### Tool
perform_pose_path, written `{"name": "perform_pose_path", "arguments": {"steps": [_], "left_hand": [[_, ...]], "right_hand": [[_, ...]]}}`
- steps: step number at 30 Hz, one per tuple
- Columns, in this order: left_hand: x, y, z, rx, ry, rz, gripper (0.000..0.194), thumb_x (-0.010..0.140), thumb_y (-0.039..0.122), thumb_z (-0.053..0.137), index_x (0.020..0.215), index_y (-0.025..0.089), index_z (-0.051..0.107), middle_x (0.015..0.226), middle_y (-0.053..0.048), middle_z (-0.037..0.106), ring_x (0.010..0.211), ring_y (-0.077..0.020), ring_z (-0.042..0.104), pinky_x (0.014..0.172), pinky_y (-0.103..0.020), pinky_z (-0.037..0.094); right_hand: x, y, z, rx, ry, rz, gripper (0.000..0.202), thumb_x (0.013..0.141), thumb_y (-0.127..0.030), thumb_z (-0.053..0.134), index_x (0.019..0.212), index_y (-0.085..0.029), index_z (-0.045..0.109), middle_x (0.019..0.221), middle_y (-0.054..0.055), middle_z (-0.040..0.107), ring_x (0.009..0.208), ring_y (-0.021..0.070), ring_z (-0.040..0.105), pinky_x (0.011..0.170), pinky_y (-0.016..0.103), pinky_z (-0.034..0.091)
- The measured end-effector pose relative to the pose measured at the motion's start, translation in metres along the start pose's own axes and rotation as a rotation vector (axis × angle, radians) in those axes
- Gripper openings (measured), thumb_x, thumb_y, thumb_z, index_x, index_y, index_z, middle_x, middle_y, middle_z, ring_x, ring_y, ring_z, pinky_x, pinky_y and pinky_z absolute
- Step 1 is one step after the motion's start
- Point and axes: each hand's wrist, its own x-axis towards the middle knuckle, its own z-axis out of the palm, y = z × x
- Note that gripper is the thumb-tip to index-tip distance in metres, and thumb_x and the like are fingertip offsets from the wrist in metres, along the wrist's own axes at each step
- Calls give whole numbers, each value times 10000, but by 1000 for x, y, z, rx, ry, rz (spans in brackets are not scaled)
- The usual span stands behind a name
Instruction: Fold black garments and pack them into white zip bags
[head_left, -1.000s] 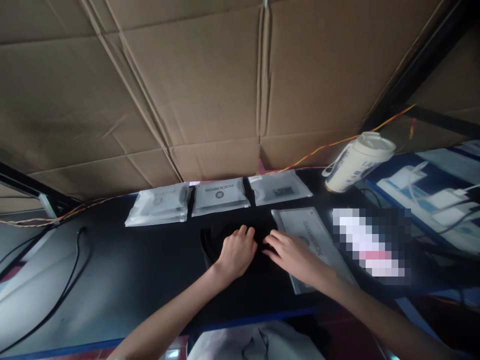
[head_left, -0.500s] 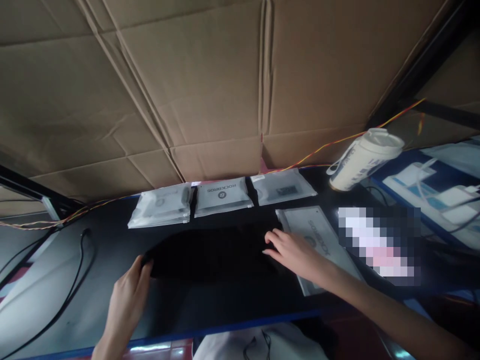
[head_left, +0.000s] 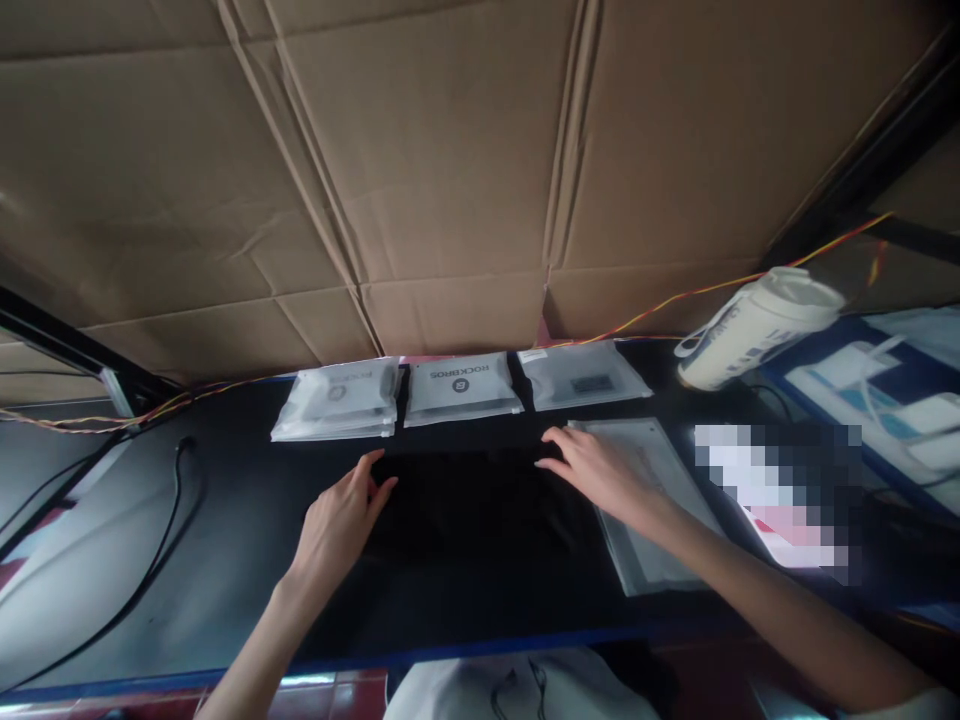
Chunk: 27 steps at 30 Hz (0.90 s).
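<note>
So there's a black cloth [head_left: 465,505] lying across the middle of the black tabletop [head_left: 247,540], between the two hands, and it's dark on dark so most of its outline just melts away. The left hand [head_left: 334,525] is at the cloth's left end, thumb and forefinger reaching in a loose curve with a bit of a gap showing between them; can't tell if there's any fabric caught in there. The right hand [head_left: 589,475] is over at the other end, fingers bent and thumb just below the forefinger, and again I can't say whether it's pinching the cloth or only resting by it. The right forearm crosses over a big frosted zip pouch [head_left: 660,545] lying flat, slanted a little. Behind the cloth, along the cardboard wall [head_left: 450,160], there's a row of three smaller ones: the left frosted pouch [head_left: 337,400], the middle frosted pouch [head_left: 461,392] with ROCKBROS and a round logo reading upside down, and the right frosted pouch [head_left: 589,378] with a small dark rectangle on it. Off to the right is a cream tumbler [head_left: 754,335] with a strap, looking tilted from this angle, plus some white plugs [head_left: 915,420] past it. Nearer than the tumbler there's a pixelated patch, so no clue what's under it. A black cable [head_left: 161,545] curves over the left side.
</note>
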Motion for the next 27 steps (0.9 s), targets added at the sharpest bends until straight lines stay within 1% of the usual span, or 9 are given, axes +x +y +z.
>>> {"name": "perform_pose_path", "arguments": {"steps": [2, 6, 10, 14, 18, 21, 22, 24, 27], "left_hand": [[16, 0, 6, 71, -31, 27, 317, 960, 384, 353, 1202, 222, 478, 859, -21, 678, 716, -197, 668, 565, -245, 408], [39, -3, 12, 124, -1, 54, 279, 969, 357, 331, 1105, 201, 519, 964, -63, 690, 775, -240, 682, 560, -263, 406], [48, 0, 15, 157, 28, 61, 274, 973, 336, 319, 1072, 189, 528, 1000, -76, 687, 746, -223, 681, 557, -251, 399], [49, 4, 12, 170, 57, 62, 281, 975, 325, 312, 1059, 189, 545, 1015, -68, 688, 726, -206, 678, 549, -239, 381], [37, 2, -9, 156, 133, 30, 330, 976, 377, 295, 1067, 197, 556, 934, -55, 691, 699, -185, 657, 542, -232, 361], [14, -10, -37, 59, 248, 49, 362, 946, 473, 335, 1012, 224, 589, 798, -16, 655, 666, -167, 610, 585, -235, 383], [5, -15, -46, 13, 249, 76, 361, 926, 503, 365, 991, 238, 601, 795, -6, 642, 669, -164, 597, 616, -238, 399], [-16, -27, -63, -81, 118, 148, 342, 881, 544, 434, 943, 271, 631, 884, 3, 637, 714, -161, 593, 680, -243, 427], [-41, -39, -74, -174, -142, 221, 300, 849, 541, 489, 864, 301, 669, 922, 7, 633, 764, -168, 601, 724, -243, 444]], "right_hand": [[4, 7, 5, 41, 25, -22, 152, 858, -306, 616, 925, -172, 589, 803, 53, 671, 684, 200, 649, 563, 282, 443], [17, 18, 12, 70, 62, -17, 154, 897, -339, 557, 901, -188, 588, 823, 41, 678, 695, 175, 644, 587, 266, 442], [32, 23, 18, 74, 114, 13, 196, 918, -369, 512, 853, -203, 592, 796, 31, 690, 650, 173, 630, 540, 263, 390], [39, 23, 18, 78, 163, 43, 244, 927, -401, 481, 822, -213, 595, 684, 14, 666, 567, 164, 591, 501, 264, 348], [36, 19, -3, 94, 215, 42, 288, 913, -439, 486, 764, -217, 592, 684, 24, 605, 622, 166, 567, 548, 271, 396], [24, 16, -35, 176, 279, -24, 251, 873, -434, 559, 756, -216, 600, 822, 46, 569, 785, 184, 574, 697, 305, 465], [18, 15, -47, 215, 281, -50, 236, 859, -431, 582, 760, -218, 603, 882, 52, 561, 837, 188, 575, 757, 324, 472], [2, 10, -68, 306, 216, -105, 228, 836, -424, 616, 732, -223, 593, 976, 52, 561, 921, 193, 581, 837, 345, 466], [-26, -1, -82, 438, -94, -159, 198, 823, -386, 645, 719, -233, 572, 1006, 14, 607, 886, 158, 616, 793, 297, 492]]}}
